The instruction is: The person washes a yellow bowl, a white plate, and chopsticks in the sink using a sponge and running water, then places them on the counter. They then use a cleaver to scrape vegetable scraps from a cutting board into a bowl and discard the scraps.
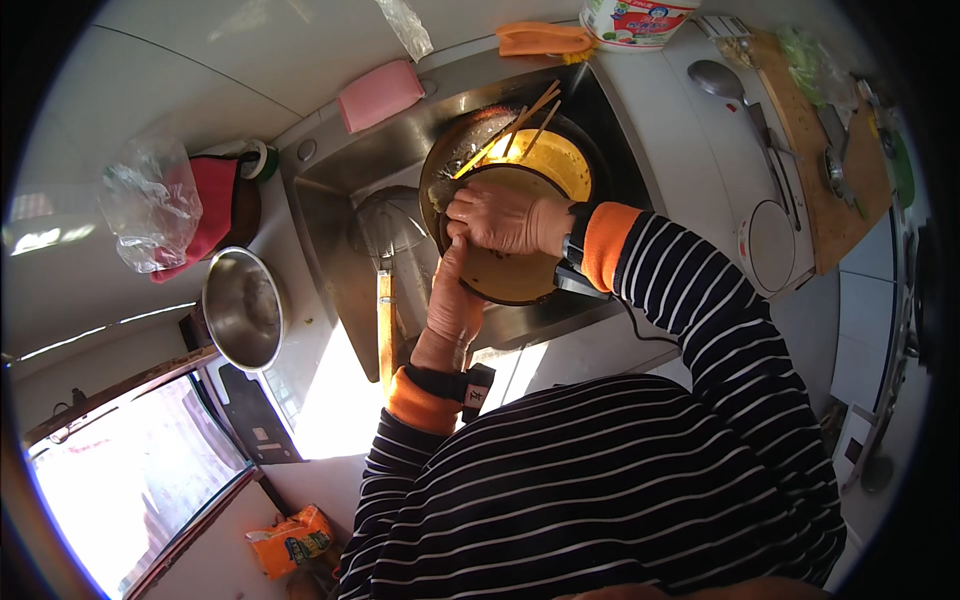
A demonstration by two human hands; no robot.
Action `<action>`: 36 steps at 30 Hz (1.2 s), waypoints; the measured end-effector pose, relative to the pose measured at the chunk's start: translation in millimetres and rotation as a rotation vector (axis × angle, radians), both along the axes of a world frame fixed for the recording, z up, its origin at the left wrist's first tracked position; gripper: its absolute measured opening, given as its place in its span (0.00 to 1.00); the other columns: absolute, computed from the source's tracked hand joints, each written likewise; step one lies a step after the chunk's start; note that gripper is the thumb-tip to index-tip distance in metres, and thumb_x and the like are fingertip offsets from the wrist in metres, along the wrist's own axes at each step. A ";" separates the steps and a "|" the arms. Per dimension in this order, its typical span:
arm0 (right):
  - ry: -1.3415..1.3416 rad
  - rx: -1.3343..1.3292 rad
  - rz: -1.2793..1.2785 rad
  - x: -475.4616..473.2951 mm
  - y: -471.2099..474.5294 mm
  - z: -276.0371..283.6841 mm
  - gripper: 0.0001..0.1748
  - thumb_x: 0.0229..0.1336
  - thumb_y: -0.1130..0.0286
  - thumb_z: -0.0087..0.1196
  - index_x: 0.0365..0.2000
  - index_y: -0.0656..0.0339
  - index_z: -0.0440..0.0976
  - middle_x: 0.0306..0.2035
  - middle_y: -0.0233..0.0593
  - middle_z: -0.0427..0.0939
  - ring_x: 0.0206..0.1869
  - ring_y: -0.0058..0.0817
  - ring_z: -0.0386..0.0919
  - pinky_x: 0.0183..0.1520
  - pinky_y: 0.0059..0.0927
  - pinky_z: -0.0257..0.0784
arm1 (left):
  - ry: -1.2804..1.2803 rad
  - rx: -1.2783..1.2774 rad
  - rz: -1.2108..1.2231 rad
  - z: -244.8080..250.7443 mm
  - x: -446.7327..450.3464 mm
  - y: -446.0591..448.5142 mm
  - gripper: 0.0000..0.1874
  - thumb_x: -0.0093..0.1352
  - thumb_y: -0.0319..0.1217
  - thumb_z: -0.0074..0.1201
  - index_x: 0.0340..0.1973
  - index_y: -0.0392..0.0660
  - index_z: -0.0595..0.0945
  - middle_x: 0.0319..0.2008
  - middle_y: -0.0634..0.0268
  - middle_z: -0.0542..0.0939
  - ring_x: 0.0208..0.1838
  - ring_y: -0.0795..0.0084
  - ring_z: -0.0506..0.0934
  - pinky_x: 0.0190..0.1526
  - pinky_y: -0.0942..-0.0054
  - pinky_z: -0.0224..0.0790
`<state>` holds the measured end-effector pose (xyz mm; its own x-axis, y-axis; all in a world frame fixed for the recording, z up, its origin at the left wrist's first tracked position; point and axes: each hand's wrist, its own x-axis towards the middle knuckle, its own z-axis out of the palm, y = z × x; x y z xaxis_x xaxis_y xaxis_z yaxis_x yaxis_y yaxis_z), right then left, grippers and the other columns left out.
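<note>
My left hand (452, 300) has its thumb at the left rim of a dark-rimmed bowl or pan (517, 281) holding cloudy liquid, over the sink. My right hand (499, 217) reaches over that vessel, its curled fingers meeting the left thumb at the rim; what lies under the fingers is hidden. Behind is a larger dark pan (435, 169) with sunlit yellowish liquid. Several wooden chopsticks (541, 101) lean in it. Left of my hands, a wire strainer with a wooden handle (385, 315) rests in the steel sink (337, 300).
A steel bowl (244, 309) stands left of the sink. A pink sponge (381, 96) and orange brush (544, 39) lie along the back edge. To the right are a ladle (718, 79), a white enamel-like dish (770, 246) and a wooden cutting board (810, 172).
</note>
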<state>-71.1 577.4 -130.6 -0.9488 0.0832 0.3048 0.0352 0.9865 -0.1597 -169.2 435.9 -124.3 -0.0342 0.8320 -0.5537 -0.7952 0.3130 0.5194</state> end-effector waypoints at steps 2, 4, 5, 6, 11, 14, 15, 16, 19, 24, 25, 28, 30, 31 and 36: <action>0.041 0.083 0.033 1.1 8.0 -0.8 0.03 0.51 0.67 0.48 0.26 0.54 0.69 0.32 0.29 0.71 0.40 0.28 0.72 0.45 0.29 0.68 | 0.024 -0.009 0.013 1.4 -0.4 0.2 0.32 0.69 0.49 0.52 0.62 0.46 0.66 0.58 0.63 0.72 0.60 0.65 0.71 0.58 0.62 0.65; -0.033 0.121 -0.046 4.6 14.2 -3.9 0.04 0.50 0.68 0.49 0.26 0.54 0.72 0.33 0.29 0.74 0.41 0.29 0.74 0.46 0.30 0.70 | 0.045 -0.018 0.035 2.7 0.1 0.1 0.29 0.70 0.47 0.52 0.61 0.46 0.67 0.56 0.64 0.73 0.57 0.66 0.74 0.55 0.63 0.69; -0.021 0.141 -0.082 7.1 16.2 -5.5 0.04 0.50 0.68 0.50 0.26 0.54 0.74 0.34 0.29 0.76 0.42 0.30 0.75 0.47 0.31 0.71 | 0.052 -0.021 0.051 3.2 0.3 0.0 0.28 0.70 0.45 0.52 0.61 0.46 0.67 0.56 0.64 0.74 0.57 0.66 0.74 0.54 0.64 0.69; -0.087 0.111 -0.153 10.3 16.4 -7.1 0.05 0.50 0.70 0.50 0.27 0.55 0.75 0.35 0.33 0.77 0.43 0.32 0.75 0.48 0.32 0.72 | 0.057 -0.010 0.068 3.6 0.4 0.1 0.28 0.70 0.44 0.52 0.61 0.46 0.67 0.56 0.63 0.74 0.56 0.66 0.74 0.54 0.64 0.70; -0.339 -0.174 -0.465 26.2 1.4 -12.6 0.10 0.55 0.72 0.47 0.34 0.60 0.77 0.39 0.41 0.78 0.49 0.40 0.75 0.50 0.37 0.74 | 0.158 0.087 0.171 0.7 -2.6 7.7 0.25 0.70 0.36 0.53 0.60 0.42 0.69 0.55 0.61 0.74 0.56 0.67 0.74 0.56 0.67 0.67; -0.318 -0.399 -0.585 27.8 -5.5 -16.6 0.11 0.56 0.73 0.46 0.37 0.62 0.77 0.40 0.46 0.79 0.48 0.43 0.76 0.50 0.39 0.74 | 0.226 0.139 0.195 -2.1 -2.6 13.2 0.25 0.70 0.36 0.54 0.59 0.40 0.69 0.54 0.60 0.75 0.56 0.67 0.73 0.57 0.69 0.65; -0.305 -0.469 -0.586 25.9 -5.4 -18.2 0.12 0.56 0.74 0.47 0.38 0.63 0.76 0.40 0.47 0.79 0.48 0.43 0.77 0.50 0.39 0.73 | 0.252 0.146 0.200 -2.1 -1.5 13.7 0.25 0.70 0.36 0.55 0.59 0.39 0.69 0.54 0.60 0.75 0.56 0.67 0.73 0.57 0.69 0.65; -0.304 -0.543 -0.604 23.2 -4.4 -19.4 0.12 0.56 0.74 0.47 0.39 0.64 0.76 0.39 0.49 0.80 0.47 0.44 0.77 0.50 0.40 0.73 | 0.253 0.144 0.204 -1.7 0.2 13.5 0.25 0.69 0.36 0.55 0.59 0.39 0.69 0.54 0.61 0.75 0.56 0.68 0.73 0.57 0.69 0.65; 0.044 -0.797 -0.684 9.9 -0.5 -19.9 0.12 0.52 0.75 0.52 0.39 0.66 0.73 0.36 0.48 0.80 0.43 0.47 0.78 0.49 0.37 0.73 | 0.246 0.119 0.194 0.9 7.8 12.2 0.27 0.69 0.37 0.56 0.60 0.41 0.68 0.55 0.62 0.74 0.56 0.69 0.72 0.56 0.70 0.66; 0.218 -1.244 -0.513 -11.3 -16.1 -4.5 0.14 0.50 0.79 0.54 0.40 0.68 0.74 0.36 0.45 0.81 0.41 0.35 0.79 0.47 0.30 0.73 | 0.253 0.051 0.134 -0.7 9.9 10.5 0.28 0.70 0.44 0.54 0.61 0.46 0.67 0.55 0.64 0.73 0.56 0.71 0.73 0.53 0.70 0.70; 0.261 -1.367 -0.446 -13.5 -23.6 -0.1 0.14 0.49 0.80 0.55 0.40 0.68 0.74 0.36 0.46 0.81 0.40 0.34 0.80 0.47 0.30 0.73 | 0.260 0.041 0.128 -2.8 7.7 10.8 0.28 0.70 0.45 0.53 0.61 0.46 0.67 0.55 0.64 0.73 0.55 0.71 0.73 0.52 0.70 0.70; 0.235 -1.494 -0.308 -8.0 -41.4 9.6 0.13 0.52 0.84 0.53 0.41 0.68 0.74 0.38 0.38 0.80 0.41 0.22 0.76 0.48 0.25 0.72 | 0.300 0.113 0.200 -11.2 -0.8 17.1 0.24 0.71 0.45 0.51 0.57 0.45 0.70 0.49 0.63 0.76 0.51 0.72 0.74 0.49 0.72 0.71; 0.224 -1.544 -0.194 2.3 -53.2 10.2 0.13 0.54 0.83 0.54 0.42 0.67 0.74 0.37 0.36 0.80 0.41 0.20 0.75 0.48 0.24 0.71 | 0.208 -0.007 0.253 -14.0 -8.6 22.5 0.19 0.72 0.42 0.50 0.52 0.44 0.73 0.44 0.62 0.78 0.47 0.70 0.76 0.48 0.72 0.71; 0.113 -1.451 -0.212 9.8 -54.5 8.2 0.10 0.54 0.82 0.55 0.39 0.66 0.76 0.36 0.35 0.80 0.41 0.19 0.75 0.48 0.25 0.71 | 0.134 -0.029 0.277 -13.5 -12.1 24.5 0.16 0.72 0.39 0.49 0.50 0.44 0.74 0.43 0.62 0.79 0.45 0.68 0.77 0.49 0.71 0.71; -0.081 -1.184 -0.203 47.8 -46.0 -13.6 0.12 0.48 0.84 0.53 0.34 0.62 0.79 0.34 0.49 0.80 0.40 0.42 0.79 0.46 0.33 0.71 | 0.303 0.163 0.319 0.9 -15.5 27.3 0.20 0.72 0.40 0.48 0.52 0.40 0.75 0.48 0.60 0.79 0.50 0.66 0.77 0.53 0.67 0.69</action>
